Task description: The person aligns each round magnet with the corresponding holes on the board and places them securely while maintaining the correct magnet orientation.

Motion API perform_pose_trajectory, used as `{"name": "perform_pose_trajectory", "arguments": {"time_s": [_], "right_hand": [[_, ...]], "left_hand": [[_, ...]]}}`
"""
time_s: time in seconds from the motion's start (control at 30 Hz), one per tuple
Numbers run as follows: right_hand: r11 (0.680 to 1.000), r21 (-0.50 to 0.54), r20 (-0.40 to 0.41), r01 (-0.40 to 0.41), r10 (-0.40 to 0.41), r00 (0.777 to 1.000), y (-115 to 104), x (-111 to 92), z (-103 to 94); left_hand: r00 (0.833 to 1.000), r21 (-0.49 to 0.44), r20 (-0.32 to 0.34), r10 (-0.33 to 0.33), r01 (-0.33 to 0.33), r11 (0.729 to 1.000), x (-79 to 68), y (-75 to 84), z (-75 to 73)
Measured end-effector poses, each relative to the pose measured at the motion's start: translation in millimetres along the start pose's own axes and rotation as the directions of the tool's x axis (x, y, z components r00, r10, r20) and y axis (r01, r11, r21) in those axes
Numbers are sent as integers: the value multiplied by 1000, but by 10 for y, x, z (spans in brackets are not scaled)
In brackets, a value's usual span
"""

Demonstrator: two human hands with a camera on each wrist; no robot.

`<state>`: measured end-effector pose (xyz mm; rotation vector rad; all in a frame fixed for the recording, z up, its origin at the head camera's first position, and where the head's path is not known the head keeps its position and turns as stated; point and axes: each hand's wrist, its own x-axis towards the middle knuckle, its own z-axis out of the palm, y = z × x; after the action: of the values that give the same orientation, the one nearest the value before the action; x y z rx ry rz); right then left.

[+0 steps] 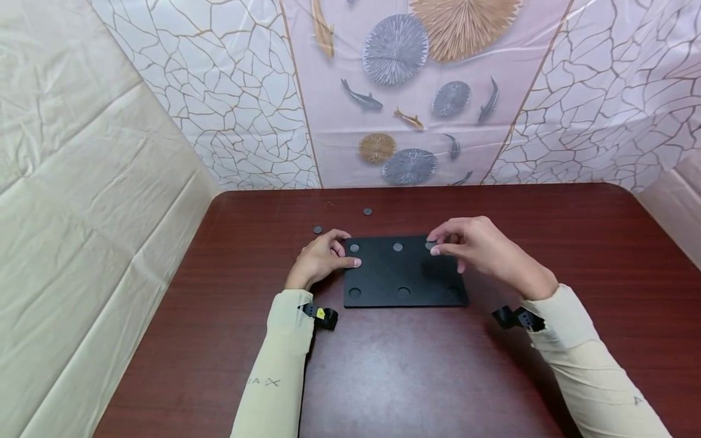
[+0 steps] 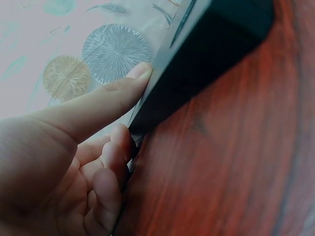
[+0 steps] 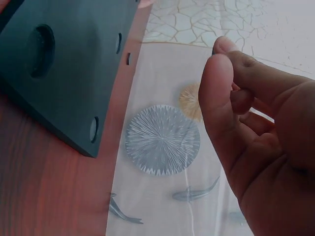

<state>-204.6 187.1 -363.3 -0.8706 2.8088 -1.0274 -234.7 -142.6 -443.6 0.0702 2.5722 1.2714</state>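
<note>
A flat black board (image 1: 406,267) with round recesses lies on the table. My left hand (image 1: 324,258) grips its left edge; in the left wrist view the thumb (image 2: 115,101) presses on the top face while the other fingers curl against the side. Over the far right part of the board, my right hand (image 1: 479,246) pinches a small grey disc (image 1: 430,245) between thumb and index finger. The right wrist view shows only the disc's dark edge between the fingertips. Grey discs sit in the far left recess (image 1: 354,247) and far middle recess (image 1: 398,247). Near recesses (image 1: 403,291) look dark.
Beyond the board, two loose grey discs lie on the table (image 1: 263,219), one further back (image 1: 367,211) and one by the left hand (image 1: 317,229). A patterned cloth (image 1: 405,121) hangs behind the table, and a pale cloth (image 1: 82,182) hangs at the left.
</note>
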Motion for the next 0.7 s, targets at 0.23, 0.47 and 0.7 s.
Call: {"name": "perform_pose_trajectory", "arguments": {"time_s": [0.23,0.47,0.7], "right_hand": [[1000,24,34,19,-19,999,5,24,82],[1000,26,80,4,-6,997,1,56,175],[1000,11,136,2,-4,991,1,78,275]], "left_hand": [[1000,-5,5,1,-1,1000,-11,7,-15],[1000,-4,2,3,-3,1000,-16,27,-24],[1000,0,1,1,-1,1000,-12,14,-14]]}}
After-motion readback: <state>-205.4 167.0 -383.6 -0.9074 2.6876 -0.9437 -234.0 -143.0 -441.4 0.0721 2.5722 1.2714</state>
